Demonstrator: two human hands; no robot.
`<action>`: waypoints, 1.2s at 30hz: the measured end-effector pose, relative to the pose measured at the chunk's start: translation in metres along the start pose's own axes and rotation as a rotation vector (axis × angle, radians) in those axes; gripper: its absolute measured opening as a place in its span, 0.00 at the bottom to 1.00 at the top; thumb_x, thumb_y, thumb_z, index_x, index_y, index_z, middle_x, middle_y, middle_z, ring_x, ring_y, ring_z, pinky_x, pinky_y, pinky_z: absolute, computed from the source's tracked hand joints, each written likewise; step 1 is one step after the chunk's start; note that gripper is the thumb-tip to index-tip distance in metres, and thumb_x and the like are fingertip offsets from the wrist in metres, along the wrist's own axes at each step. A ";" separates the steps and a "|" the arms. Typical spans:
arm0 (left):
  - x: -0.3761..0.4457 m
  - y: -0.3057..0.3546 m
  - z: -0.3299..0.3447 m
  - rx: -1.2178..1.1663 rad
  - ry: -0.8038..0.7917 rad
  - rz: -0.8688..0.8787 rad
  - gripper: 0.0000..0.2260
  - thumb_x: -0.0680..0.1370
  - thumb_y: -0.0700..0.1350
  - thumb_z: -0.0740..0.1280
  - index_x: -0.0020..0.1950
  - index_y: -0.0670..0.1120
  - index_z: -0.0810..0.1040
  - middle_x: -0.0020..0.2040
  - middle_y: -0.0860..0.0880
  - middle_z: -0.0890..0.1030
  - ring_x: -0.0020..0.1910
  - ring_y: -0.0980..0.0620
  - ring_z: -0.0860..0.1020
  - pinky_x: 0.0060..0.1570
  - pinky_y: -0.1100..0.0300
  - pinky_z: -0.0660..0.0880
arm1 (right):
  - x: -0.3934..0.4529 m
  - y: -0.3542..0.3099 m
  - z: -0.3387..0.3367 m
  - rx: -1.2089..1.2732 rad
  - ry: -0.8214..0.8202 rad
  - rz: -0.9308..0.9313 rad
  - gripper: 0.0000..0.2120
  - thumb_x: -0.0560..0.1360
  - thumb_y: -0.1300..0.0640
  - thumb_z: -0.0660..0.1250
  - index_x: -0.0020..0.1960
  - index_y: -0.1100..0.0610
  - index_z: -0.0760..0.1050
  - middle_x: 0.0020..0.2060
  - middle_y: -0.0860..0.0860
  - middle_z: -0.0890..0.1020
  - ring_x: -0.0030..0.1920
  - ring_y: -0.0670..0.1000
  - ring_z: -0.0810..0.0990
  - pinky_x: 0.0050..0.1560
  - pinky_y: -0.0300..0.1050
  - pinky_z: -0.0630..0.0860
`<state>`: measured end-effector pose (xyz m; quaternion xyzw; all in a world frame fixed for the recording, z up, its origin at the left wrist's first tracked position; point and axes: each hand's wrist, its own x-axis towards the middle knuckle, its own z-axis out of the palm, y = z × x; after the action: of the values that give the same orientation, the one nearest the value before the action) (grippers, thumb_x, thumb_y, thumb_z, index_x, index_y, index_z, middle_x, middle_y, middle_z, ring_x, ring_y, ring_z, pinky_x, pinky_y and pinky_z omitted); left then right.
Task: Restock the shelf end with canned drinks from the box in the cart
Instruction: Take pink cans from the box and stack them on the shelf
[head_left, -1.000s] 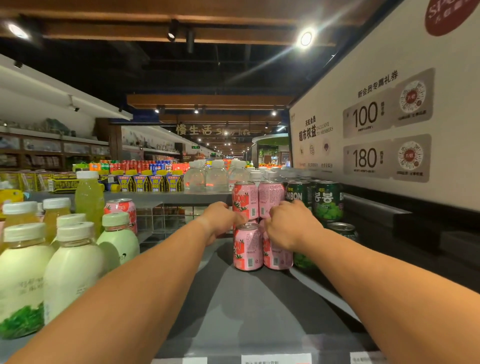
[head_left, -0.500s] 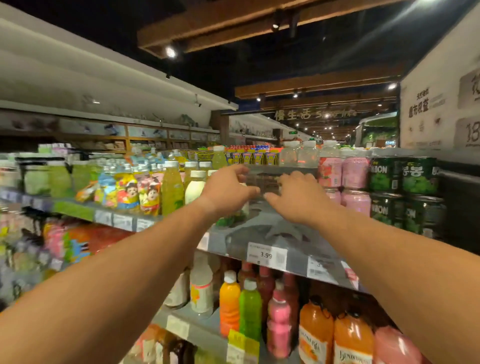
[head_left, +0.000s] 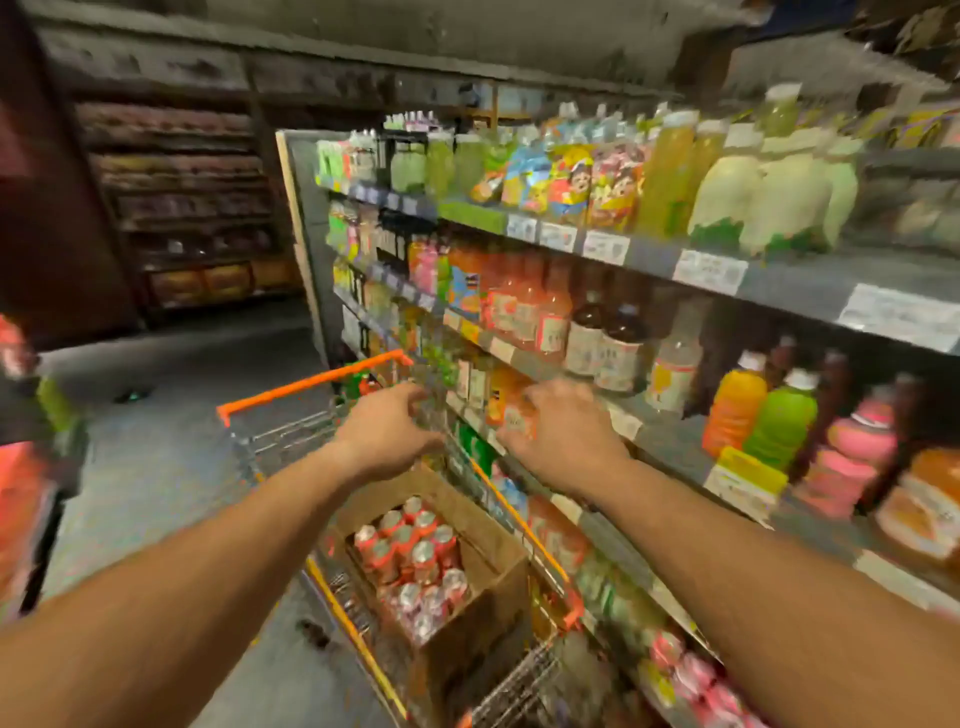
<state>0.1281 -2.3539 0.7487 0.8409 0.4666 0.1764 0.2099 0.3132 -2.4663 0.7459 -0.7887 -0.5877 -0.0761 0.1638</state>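
Cans (head_left: 415, 558) with pink sides and silver tops stand packed upright in an open cardboard box (head_left: 483, 566), and the box sits inside a wire cart (head_left: 524, 680) with an orange handle (head_left: 311, 383) and orange rim. From my remote view the cart stands on the grey floor (head_left: 156, 467), parked just beside the long run of shelves (head_left: 779, 280) on the right.

Both of my operator's hands hang in the air above the far end of the box, touching nothing I can make out. The left hand (head_left: 387, 434) has its fingers loosely bent and its palm turned down, holding nothing. The right hand (head_left: 558, 428) is also palm down with relaxed, slightly curled fingers, empty as well, and it sits near the edge of a middle shelf without clearly resting on it. The two hands are apart, with the cart's right rim showing between them.

Around them, the shelves carry rows of bottled drinks: pale green and yellow bottles (head_left: 753, 202) on the top tier, orange and dark bottles (head_left: 597, 338) lower down, and orange, green and pink bottles (head_left: 779, 421) further right. White price tags (head_left: 709, 271) line the shelf edges. The whole frame is blurred, so labels cannot be read. Dark shelving (head_left: 182, 208) fills the far left background.
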 end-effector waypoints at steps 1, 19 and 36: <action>-0.012 -0.025 0.009 -0.007 -0.012 -0.043 0.29 0.70 0.53 0.76 0.70 0.48 0.75 0.62 0.47 0.81 0.59 0.48 0.80 0.58 0.57 0.76 | -0.007 -0.012 0.023 0.024 -0.033 0.002 0.30 0.72 0.33 0.61 0.65 0.53 0.72 0.60 0.54 0.74 0.63 0.59 0.70 0.62 0.55 0.71; -0.024 -0.164 0.169 -0.265 -0.210 -0.356 0.21 0.71 0.51 0.73 0.64 0.50 0.78 0.55 0.47 0.83 0.54 0.44 0.81 0.52 0.56 0.76 | -0.034 -0.041 0.237 0.101 -0.433 0.184 0.31 0.75 0.36 0.61 0.67 0.58 0.69 0.62 0.58 0.74 0.62 0.61 0.72 0.61 0.54 0.70; 0.134 -0.264 0.393 -0.209 -0.394 -0.821 0.17 0.75 0.45 0.66 0.63 0.42 0.76 0.60 0.40 0.78 0.62 0.40 0.77 0.60 0.53 0.74 | 0.104 0.024 0.505 0.016 -0.808 -0.148 0.18 0.75 0.53 0.63 0.62 0.61 0.71 0.57 0.60 0.73 0.58 0.63 0.71 0.59 0.57 0.69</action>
<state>0.2012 -2.1875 0.2912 0.5784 0.6918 -0.0381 0.4305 0.3305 -2.2032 0.3019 -0.7094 -0.6604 0.2328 -0.0799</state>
